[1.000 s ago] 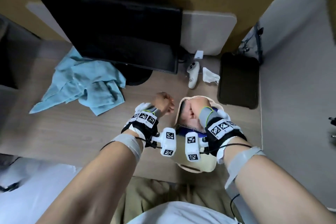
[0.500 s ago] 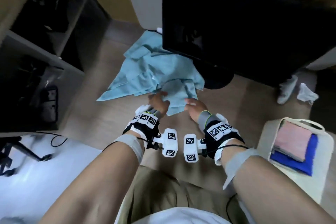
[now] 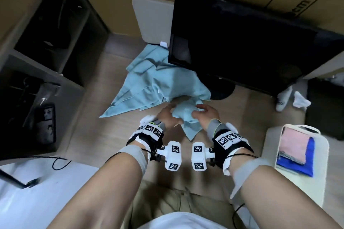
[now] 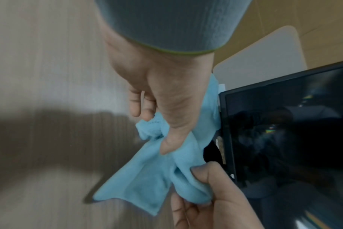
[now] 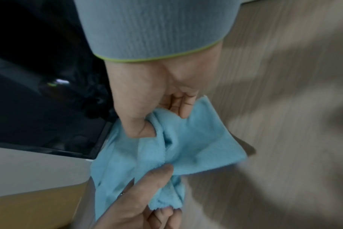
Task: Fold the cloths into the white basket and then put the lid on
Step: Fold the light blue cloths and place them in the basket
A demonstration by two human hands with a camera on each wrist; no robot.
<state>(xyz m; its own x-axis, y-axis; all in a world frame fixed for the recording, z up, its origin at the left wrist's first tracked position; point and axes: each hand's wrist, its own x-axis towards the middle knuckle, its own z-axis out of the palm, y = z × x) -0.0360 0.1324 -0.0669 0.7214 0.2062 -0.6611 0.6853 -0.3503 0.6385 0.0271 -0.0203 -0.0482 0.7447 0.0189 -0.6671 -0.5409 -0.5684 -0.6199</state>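
Both hands hold one light blue cloth (image 3: 186, 117) just above the wooden desk, in front of a crumpled pile of light blue cloths (image 3: 156, 83). My left hand (image 3: 167, 115) grips its left side, thumb pressed on the fabric (image 4: 147, 178). My right hand (image 3: 204, 111) pinches the bunched right side (image 5: 196, 147). One corner of the cloth hangs down towards me. The white basket (image 3: 270, 141) stands at the right, holding a folded pink cloth (image 3: 294, 145) on top of a dark blue one (image 3: 297, 167).
A black monitor (image 3: 251, 46) on a round stand rises right behind the pile. A pale rounded board (image 3: 154, 18) leans behind it. Dark shelving (image 3: 46, 52) fills the left. A white controller (image 3: 283, 98) and a crumpled tissue (image 3: 301, 101) lie at the far right.
My hands left the basket and went left to the blue pile. They took hold of one light blue cloth and drew it towards me, off the pile.
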